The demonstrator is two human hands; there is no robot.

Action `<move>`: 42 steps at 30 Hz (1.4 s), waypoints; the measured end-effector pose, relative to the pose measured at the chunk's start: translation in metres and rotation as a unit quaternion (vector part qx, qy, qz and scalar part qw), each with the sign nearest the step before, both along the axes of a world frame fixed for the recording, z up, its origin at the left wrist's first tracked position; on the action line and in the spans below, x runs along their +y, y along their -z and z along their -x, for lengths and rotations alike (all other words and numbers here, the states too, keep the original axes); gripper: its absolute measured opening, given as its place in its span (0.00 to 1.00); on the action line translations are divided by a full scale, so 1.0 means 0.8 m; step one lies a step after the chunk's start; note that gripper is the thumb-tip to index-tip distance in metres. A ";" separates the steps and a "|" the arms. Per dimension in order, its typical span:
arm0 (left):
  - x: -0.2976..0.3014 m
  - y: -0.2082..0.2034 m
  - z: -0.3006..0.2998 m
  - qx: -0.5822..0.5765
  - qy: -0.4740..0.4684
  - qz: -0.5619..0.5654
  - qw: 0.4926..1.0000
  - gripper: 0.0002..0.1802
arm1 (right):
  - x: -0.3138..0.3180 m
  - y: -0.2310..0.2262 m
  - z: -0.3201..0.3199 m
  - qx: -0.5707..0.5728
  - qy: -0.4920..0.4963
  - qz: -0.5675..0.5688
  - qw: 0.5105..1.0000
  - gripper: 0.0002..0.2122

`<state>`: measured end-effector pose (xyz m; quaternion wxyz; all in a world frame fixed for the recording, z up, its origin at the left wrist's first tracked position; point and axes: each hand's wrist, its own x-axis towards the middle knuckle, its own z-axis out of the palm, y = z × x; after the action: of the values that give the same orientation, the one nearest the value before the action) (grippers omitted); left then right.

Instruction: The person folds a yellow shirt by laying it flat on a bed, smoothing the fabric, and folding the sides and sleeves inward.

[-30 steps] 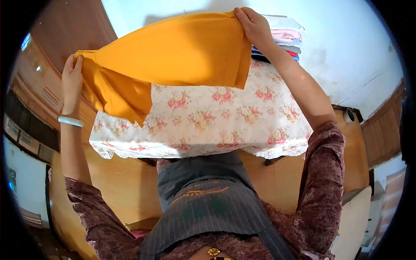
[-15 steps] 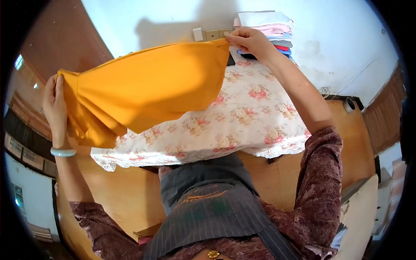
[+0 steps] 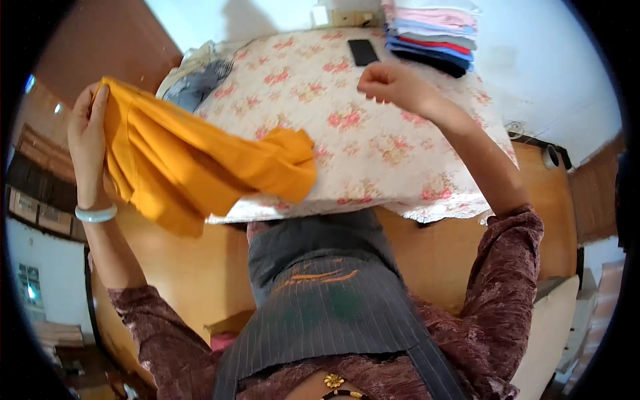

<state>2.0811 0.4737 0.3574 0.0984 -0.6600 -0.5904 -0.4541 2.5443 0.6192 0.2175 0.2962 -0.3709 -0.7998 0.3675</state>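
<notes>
My left hand (image 3: pixel 87 147) is raised at the left, thumb and fingers pinching the top corner of a mustard-yellow garment (image 3: pixel 177 150). From there the cloth hangs in loose folds, and its far end slants across to the table's near left part. What kind of garment it is, I cannot make out. My right hand (image 3: pixel 399 88) hovers over the right half of the table with its fingers curled in and nothing visible in them. It is apart from the yellow cloth. Beneath both lies a floral tablecloth (image 3: pixel 390 150), white with pink roses.
A stack of folded clothes (image 3: pixel 433 33) stands at the table's back right, with a black phone (image 3: pixel 363 52) left of it. Crumpled grey clothing (image 3: pixel 197 85) lies at the back left. Against the wall sits a socket strip (image 3: pixel 350 18). A cardboard sheet (image 3: pixel 550 333) leans at lower right.
My right hand has let go of its corner of the yellow garment, and that end has dropped and swung left. The left hand keeps its hold. More of the tabletop shows.
</notes>
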 end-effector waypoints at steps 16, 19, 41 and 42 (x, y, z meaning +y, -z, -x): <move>-0.055 0.009 0.019 -0.154 -0.059 0.004 0.986 0.14 | -0.051 0.119 0.138 -0.091 -0.051 -0.032 0.994 0.10; -0.048 0.022 0.030 -0.185 -0.063 0.010 0.981 0.15 | -0.034 0.102 0.157 -0.058 0.033 0.156 0.985 0.10; -0.117 0.103 0.087 -0.267 -0.040 -0.010 0.963 0.12 | -0.076 0.117 0.104 -0.026 -0.208 -0.228 0.951 0.05; -0.115 0.107 0.088 -0.268 -0.038 -0.006 0.963 0.12 | -0.080 0.123 0.103 -0.060 -0.243 -0.184 0.951 0.06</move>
<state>2.0105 0.3819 0.2716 -0.0425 -0.4905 -0.6170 -0.6139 2.4618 0.5549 0.1194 0.2125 -0.1260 -0.9358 0.2515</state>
